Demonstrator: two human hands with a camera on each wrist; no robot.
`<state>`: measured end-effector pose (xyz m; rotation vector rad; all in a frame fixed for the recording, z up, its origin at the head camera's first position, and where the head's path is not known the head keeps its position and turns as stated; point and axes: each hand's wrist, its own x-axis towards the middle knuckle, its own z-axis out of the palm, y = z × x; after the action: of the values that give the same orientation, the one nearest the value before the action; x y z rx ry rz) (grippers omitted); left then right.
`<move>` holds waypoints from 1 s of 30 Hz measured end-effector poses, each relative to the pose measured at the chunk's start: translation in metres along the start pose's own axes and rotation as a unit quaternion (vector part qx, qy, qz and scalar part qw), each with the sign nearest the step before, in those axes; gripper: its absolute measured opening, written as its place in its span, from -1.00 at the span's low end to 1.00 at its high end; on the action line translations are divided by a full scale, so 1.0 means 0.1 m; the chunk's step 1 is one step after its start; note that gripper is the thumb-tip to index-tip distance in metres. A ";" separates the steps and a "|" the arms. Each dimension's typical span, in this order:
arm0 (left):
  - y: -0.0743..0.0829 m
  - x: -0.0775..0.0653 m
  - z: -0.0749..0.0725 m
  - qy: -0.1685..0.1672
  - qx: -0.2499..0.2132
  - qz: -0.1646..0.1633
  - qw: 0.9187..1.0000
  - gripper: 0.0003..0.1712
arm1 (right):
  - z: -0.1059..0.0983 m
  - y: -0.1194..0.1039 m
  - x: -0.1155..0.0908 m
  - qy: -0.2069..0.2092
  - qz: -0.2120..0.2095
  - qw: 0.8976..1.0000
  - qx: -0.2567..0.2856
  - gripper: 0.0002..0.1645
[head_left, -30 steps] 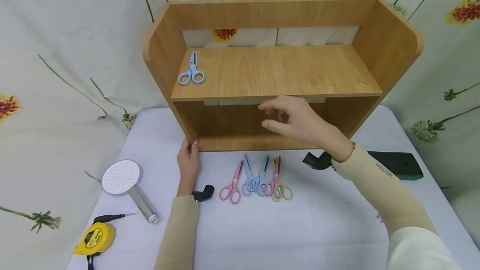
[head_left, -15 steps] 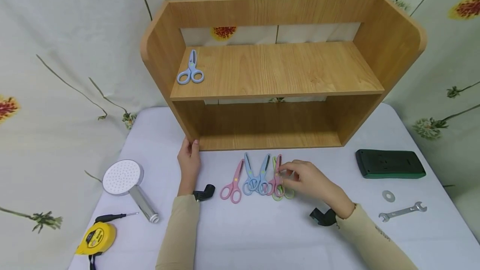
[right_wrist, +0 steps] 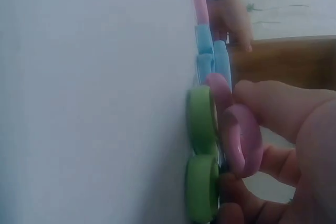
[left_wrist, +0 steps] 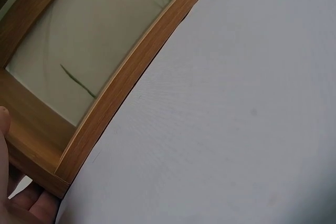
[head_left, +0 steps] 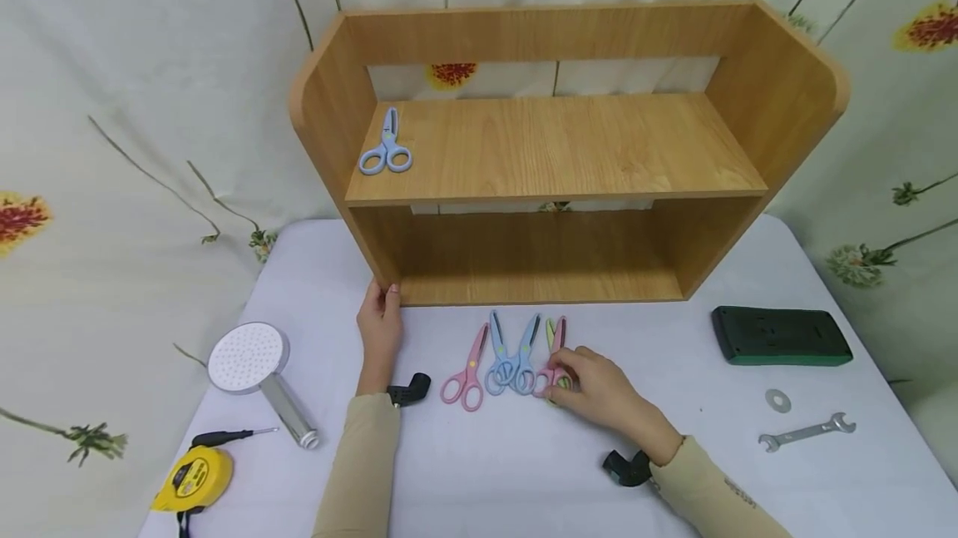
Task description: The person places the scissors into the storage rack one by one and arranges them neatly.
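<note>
My left hand (head_left: 379, 330) grips the lower front left corner of a wooden shelf (head_left: 554, 147); in the left wrist view its fingers reach round the side panel. My right hand (head_left: 595, 388) pinches the handle of pink scissors (right_wrist: 254, 135), which lie over green scissors (right_wrist: 201, 119) on the cloth. The thumb and fingers hide part of both pairs in the head view. Left of them are overlapping blue scissors (head_left: 499, 355), then another pair of pink scissors (head_left: 472, 365). Lavender-blue scissors (head_left: 392, 139) lie on the upper board, at its left end.
On the left of the table lie a shower head (head_left: 249, 357), a screwdriver (head_left: 220, 437) and a yellow tape measure (head_left: 196, 478). To the right are a black-and-green box (head_left: 782, 336), a washer (head_left: 778, 401) and a wrench (head_left: 807, 432).
My right hand has come down from in front of the shelf to the scissors on the table and now pinches the right-hand pink pair. The left hand stays at the shelf corner.
</note>
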<state>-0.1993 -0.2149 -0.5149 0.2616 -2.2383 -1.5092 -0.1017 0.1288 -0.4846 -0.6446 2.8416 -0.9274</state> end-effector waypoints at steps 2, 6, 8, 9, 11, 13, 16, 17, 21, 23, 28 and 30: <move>0.01 0.00 0.00 -0.004 0.003 0.000 1.000 -0.52 | 0.00 0.01 0.00 -0.002 0.010 1.000 0.011 -0.67; 0.02 -0.01 0.00 -0.007 0.004 -0.002 1.000 -0.50 | -0.03 0.09 0.01 -0.012 0.019 0.998 0.054 -0.75; 0.03 -0.01 0.00 -0.005 0.002 -0.002 1.000 -0.51 | -0.06 0.13 0.02 -0.020 0.020 0.996 0.085 -0.76; 0.03 -0.01 0.00 -0.005 0.001 -0.002 1.000 -0.51 | -0.08 0.15 0.02 -0.025 0.022 0.995 0.098 -0.75; 0.03 -0.01 0.00 -0.005 -0.001 -0.001 1.000 -0.51 | -0.12 0.18 0.02 -0.037 0.030 0.991 0.123 -0.74; 0.03 -0.01 0.00 -0.005 -0.003 0.000 1.000 -0.51 | -0.17 0.21 0.02 -0.049 0.044 0.988 0.142 -0.74; 0.03 -0.02 0.00 -0.005 -0.007 0.005 1.000 -0.51 | -0.22 0.26 0.02 -0.064 0.062 0.982 0.169 -0.73; 0.03 -0.02 0.00 -0.005 -0.006 0.007 1.000 -0.51 | -0.24 0.28 0.02 -0.070 0.069 0.979 0.180 -0.72; 0.03 -0.03 -0.01 -0.004 -0.007 0.013 1.000 -0.50 | -0.28 0.35 0.02 -0.092 0.082 0.965 0.232 -0.64; 0.03 -0.02 -0.01 -0.004 -0.008 0.013 1.000 -0.51 | -0.30 0.37 0.03 -0.102 0.084 0.958 0.256 -0.61; 0.01 -0.01 -0.01 -0.003 -0.012 0.012 1.000 -0.50 | -0.31 0.43 0.03 -0.115 0.072 0.950 0.280 -0.62; 0.00 -0.01 -0.01 -0.004 -0.012 0.011 1.000 -0.50 | -0.31 0.46 0.03 -0.119 0.065 0.949 0.284 -0.64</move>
<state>-0.1978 -0.2155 -0.5144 0.2234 -2.2210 -1.5268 -0.1278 0.1778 -0.4857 -0.4506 2.2118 -1.4411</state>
